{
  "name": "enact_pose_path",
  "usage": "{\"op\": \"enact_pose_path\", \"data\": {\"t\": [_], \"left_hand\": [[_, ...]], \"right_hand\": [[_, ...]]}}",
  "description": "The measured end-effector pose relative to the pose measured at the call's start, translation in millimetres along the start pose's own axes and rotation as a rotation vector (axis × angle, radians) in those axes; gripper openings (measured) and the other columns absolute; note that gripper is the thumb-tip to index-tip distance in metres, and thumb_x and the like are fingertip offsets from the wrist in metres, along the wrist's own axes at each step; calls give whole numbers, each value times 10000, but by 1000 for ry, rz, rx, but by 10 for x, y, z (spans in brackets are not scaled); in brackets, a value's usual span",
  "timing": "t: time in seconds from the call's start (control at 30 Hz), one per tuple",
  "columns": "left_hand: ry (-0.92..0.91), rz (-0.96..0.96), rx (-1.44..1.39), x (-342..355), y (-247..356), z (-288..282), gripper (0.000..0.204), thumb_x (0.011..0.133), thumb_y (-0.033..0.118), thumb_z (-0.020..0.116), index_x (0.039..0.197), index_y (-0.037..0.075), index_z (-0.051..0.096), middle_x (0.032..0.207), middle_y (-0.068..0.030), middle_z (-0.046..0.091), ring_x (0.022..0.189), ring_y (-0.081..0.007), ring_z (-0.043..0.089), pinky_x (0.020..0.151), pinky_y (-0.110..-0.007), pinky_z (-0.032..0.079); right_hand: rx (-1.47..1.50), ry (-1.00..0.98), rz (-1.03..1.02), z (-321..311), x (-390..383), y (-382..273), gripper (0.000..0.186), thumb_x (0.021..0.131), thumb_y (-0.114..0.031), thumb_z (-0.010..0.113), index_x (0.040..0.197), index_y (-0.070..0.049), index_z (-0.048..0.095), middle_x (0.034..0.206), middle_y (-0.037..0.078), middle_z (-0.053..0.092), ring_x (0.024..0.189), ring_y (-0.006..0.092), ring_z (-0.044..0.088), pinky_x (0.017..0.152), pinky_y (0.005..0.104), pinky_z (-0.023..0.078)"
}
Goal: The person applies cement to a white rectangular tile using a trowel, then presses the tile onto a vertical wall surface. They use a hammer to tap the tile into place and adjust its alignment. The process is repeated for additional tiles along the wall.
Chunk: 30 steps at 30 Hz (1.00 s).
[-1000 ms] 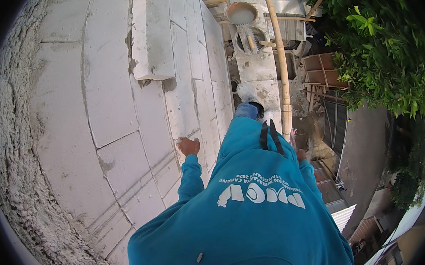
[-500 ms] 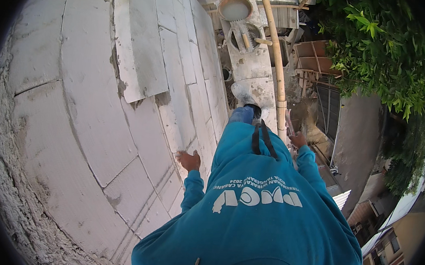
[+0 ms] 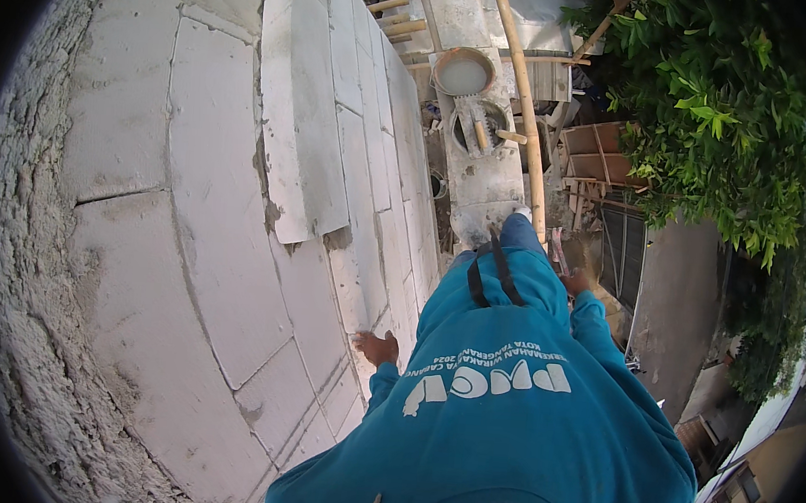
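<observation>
My left hand (image 3: pixel 378 348) is beside the white block wall (image 3: pixel 210 201), fingers apart and holding nothing, perhaps touching its face. My right hand (image 3: pixel 575 282), out at my right side, grips a slim pinkish-grey tool (image 3: pixel 558 251), whose exact kind I cannot make out. My teal sweatshirt fills the lower middle, with dark straps hanging at its far end. My jean-clad leg (image 3: pixel 521 236) stands on a narrow pale concrete walkway (image 3: pixel 487 181) between the wall and a long bamboo pole (image 3: pixel 532 139).
Farther along the walkway are a round pan of grey liquid (image 3: pixel 463 74) and a bucket (image 3: pixel 492 118) with a toothed trowel (image 3: pixel 477 126) on it. A block ledge (image 3: pixel 304 123) juts from the wall. At right are leafy branches (image 3: pixel 712 105), a drop to ground (image 3: pixel 660 316) and roofs below.
My feet have stepped forward along the walkway, and a shoe now shows farther right, near the bamboo. My left hand has moved along the wall; my right still grips the tool.
</observation>
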<state>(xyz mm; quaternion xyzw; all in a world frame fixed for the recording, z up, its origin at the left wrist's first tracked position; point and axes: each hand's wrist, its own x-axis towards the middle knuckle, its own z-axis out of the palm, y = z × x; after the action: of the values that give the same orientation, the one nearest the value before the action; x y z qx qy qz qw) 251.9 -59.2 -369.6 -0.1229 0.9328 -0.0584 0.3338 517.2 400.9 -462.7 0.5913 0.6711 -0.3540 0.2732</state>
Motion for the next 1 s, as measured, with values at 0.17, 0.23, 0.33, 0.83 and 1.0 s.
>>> {"op": "enact_pose_path", "data": {"t": [0.17,0.23,0.33,0.83,1.0], "left_hand": [[-63,-28,-136,214,-97,-63,946,813,421,657,1437,-173,266,1453,-393,343,1379,-500,335,1116,-473,364],[57,-56,-170,284,-76,-80,733,764,423,697,1179,-164,556,1186,-349,590,1149,-450,578,981,-455,475],[145,-182,-301,344,131,-208,573,728,433,730,871,-121,697,936,-295,697,963,-401,678,848,-450,530],[664,894,-605,349,3454,-3472,444,910,89,640,1336,-7,560,1368,-221,553,1278,-390,519,1072,-419,419],[793,789,-413,825,3709,-4042,590,899,131,645,1438,12,437,1485,-205,427,1405,-365,359,1146,-443,326]], "right_hand": [[-15,-23,-8,-47,267,-32,736,763,-494,719,1213,70,573,1162,313,632,1145,443,597,958,478,481],[-37,-74,-6,-64,354,-79,743,767,-509,717,1218,63,572,1169,310,631,1146,440,599,953,479,484],[0,-106,14,-131,494,-207,755,767,-516,720,1223,66,566,1182,319,621,1153,441,594,950,480,485],[122,-60,-102,-676,1493,-1373,815,775,-420,745,1312,124,462,1070,281,672,942,373,687,819,432,542],[389,-118,-43,-1376,1280,-1988,808,795,-357,735,1343,144,415,1016,283,672,842,341,694,796,414,543]]}}
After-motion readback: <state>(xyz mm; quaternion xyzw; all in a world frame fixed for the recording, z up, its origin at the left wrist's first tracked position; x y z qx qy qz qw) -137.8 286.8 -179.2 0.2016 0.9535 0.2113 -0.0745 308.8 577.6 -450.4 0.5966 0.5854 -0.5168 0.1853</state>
